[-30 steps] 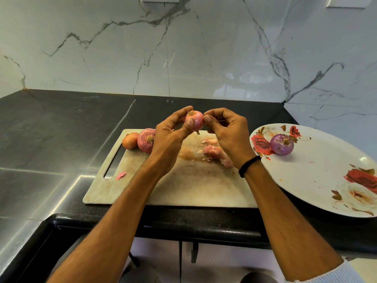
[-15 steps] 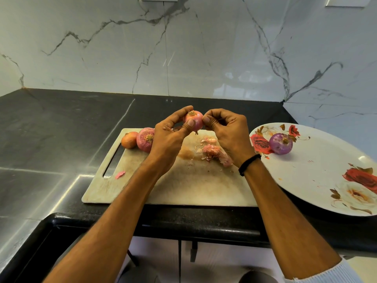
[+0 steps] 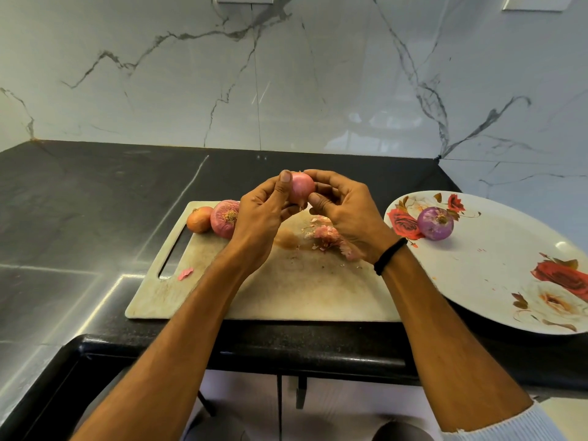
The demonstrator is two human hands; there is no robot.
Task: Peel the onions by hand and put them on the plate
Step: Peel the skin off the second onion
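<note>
Head view: a small pink onion (image 3: 301,189) is held above the far part of the cutting board (image 3: 302,291), clamped by thumb and fingers of the left grip (image 3: 261,218) while the right grip (image 3: 346,214) pinches it top and bottom. Its dry, papery skin (image 3: 304,183) is best lifted at one end and drawn off in strips while the smooth round bulb is turned. One glossy purple peeled onion (image 3: 435,223) lies on the flowered plate (image 3: 493,275) at the right.
</note>
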